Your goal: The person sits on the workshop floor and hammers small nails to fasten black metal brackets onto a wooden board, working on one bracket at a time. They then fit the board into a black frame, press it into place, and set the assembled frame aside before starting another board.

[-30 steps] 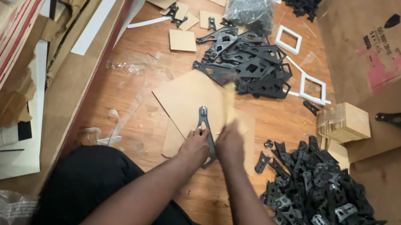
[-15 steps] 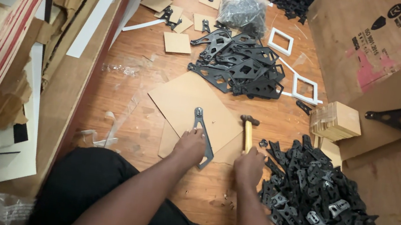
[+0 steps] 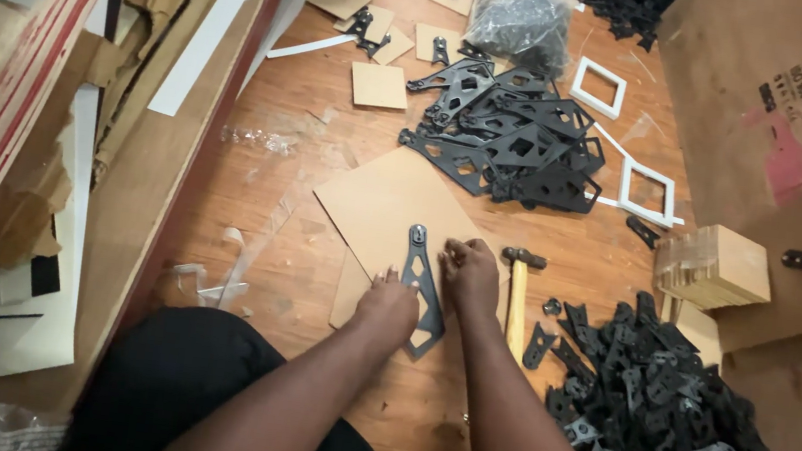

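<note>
While the left hand [image 3: 390, 307] is pressing fingertips flat on the black metal bracket [image 3: 420, 291] lying on the cardboard sheet [image 3: 388, 204] and the right hand [image 3: 469, 276] is pinching its edge, the bracket is risking sliding on the smooth board, and the released hammer [image 3: 517, 299] beside the wrist is inviting a knock.

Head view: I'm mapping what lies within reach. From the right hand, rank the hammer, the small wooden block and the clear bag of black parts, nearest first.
1. Hammer: on the floor just right of the right hand.
2. Small wooden block: farther right, by the cardboard.
3. Clear bag of black parts: farthest, at the top.
</note>
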